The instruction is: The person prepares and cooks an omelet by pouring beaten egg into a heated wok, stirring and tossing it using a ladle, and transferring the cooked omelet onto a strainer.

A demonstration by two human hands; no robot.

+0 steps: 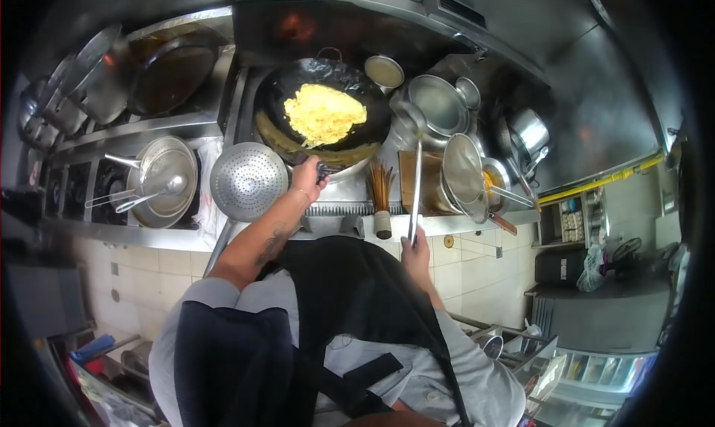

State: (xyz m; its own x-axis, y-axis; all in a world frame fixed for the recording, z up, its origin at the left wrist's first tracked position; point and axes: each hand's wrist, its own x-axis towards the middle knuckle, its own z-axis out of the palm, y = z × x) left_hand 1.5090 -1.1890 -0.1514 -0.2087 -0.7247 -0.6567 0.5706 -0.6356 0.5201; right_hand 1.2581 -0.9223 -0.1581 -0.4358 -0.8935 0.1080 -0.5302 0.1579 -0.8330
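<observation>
A black wok (372, 103) on the stove holds a yellow mass that looks like cooked egg (325, 114). At the wok's near edge, my left hand (307, 178) is closed on a dark cloth at the handle. My right hand (417, 254) is wrapped round the long metal handle of a ladle (417, 181). The ladle's bowl is to the right of the wok, close to a metal pot (439, 105). Left of my left hand lies a perforated round strainer (249, 181).
A bamboo brush (381, 204) stands at the counter's front edge between my hands. Mesh strainers (463, 170) and bowls crowd the right side. A bowl with ladles (165, 175) sits on the left burners, and a second wok (173, 77) is at the back left.
</observation>
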